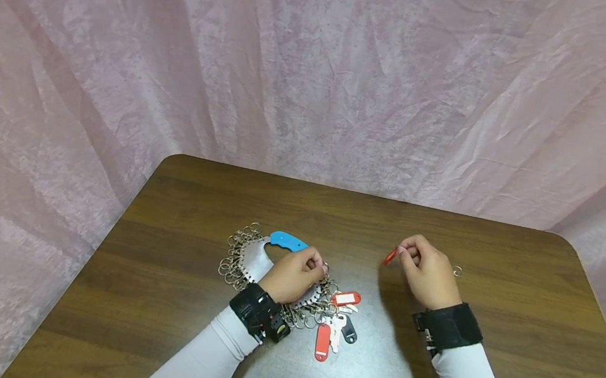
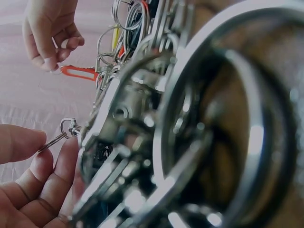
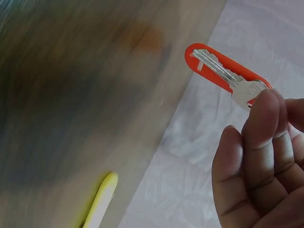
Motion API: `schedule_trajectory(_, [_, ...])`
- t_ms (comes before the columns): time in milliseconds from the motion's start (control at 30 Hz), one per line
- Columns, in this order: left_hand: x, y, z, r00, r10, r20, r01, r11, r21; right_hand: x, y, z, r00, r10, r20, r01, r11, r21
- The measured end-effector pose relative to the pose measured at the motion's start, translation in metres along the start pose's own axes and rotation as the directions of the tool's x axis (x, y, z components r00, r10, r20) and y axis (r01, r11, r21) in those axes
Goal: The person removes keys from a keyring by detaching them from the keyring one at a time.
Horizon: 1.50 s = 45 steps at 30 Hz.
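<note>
A curved metal key holder (image 1: 256,261) with a blue handle (image 1: 288,241) lies on the table, many small rings hanging along its outer edge. My left hand (image 1: 291,278) reaches over it; in the left wrist view, thumb and fingers pinch a split ring (image 2: 53,141) linked to a small metal clasp (image 2: 69,126) at the edge. Off to the right, my right hand (image 1: 432,277) pinches a key (image 3: 221,71) with a red key tag (image 3: 206,71) behind it, raised over the table. More tags hang by the holder: a red tag (image 1: 322,342), another red one (image 1: 346,298) and a black one (image 1: 349,330).
Silver keys (image 1: 336,331) lie among those tags. A yellow tag (image 3: 103,197) shows low in the right wrist view. Beyond my right hand lies a loose ring (image 1: 457,271). Pink curtain (image 1: 352,80) hangs behind the wooden table (image 1: 192,200).
</note>
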<state>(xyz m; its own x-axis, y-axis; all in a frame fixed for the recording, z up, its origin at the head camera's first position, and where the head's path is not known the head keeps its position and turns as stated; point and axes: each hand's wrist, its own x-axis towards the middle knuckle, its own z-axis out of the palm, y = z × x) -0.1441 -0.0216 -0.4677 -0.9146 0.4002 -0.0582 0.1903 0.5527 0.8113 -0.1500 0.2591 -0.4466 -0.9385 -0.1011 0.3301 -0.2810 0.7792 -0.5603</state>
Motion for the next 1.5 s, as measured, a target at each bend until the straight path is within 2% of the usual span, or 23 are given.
schedule_trajectory(567, [-0.001, -0.001, 0.002, 1.0, -0.012, -0.005, 0.012, 1.0, 0.009, -0.005, 0.034, -0.015, 0.987, 0.159, 0.019, -0.159, 0.987, -0.003])
schedule_trajectory(833, [0.0, -0.001, 0.002, 1.0, -0.01, 0.002, 0.01, 1.0, 0.004, -0.007, 0.048, -0.019, 0.981, 0.192, 0.002, -0.192, 0.981, -0.021])
schedule_trajectory(1033, [0.0, -0.002, 0.002, 1.0, -0.004, 0.005, 0.004, 1.0, -0.004, -0.007, 0.053, -0.022, 0.974, 0.226, 0.008, -0.225, 0.974, -0.039])
schedule_trajectory(1333, [0.002, -0.005, 0.003, 1.0, -0.001, 0.001, 0.001, 1.0, -0.011, -0.008, 0.058, -0.029, 0.957, 0.284, 0.064, -0.278, 0.957, -0.085])
schedule_trajectory(1500, [0.002, -0.004, 0.002, 1.0, -0.02, -0.007, 0.02, 1.0, -0.02, -0.009, 0.058, -0.03, 0.951, 0.304, 0.061, -0.297, 0.949, -0.103])
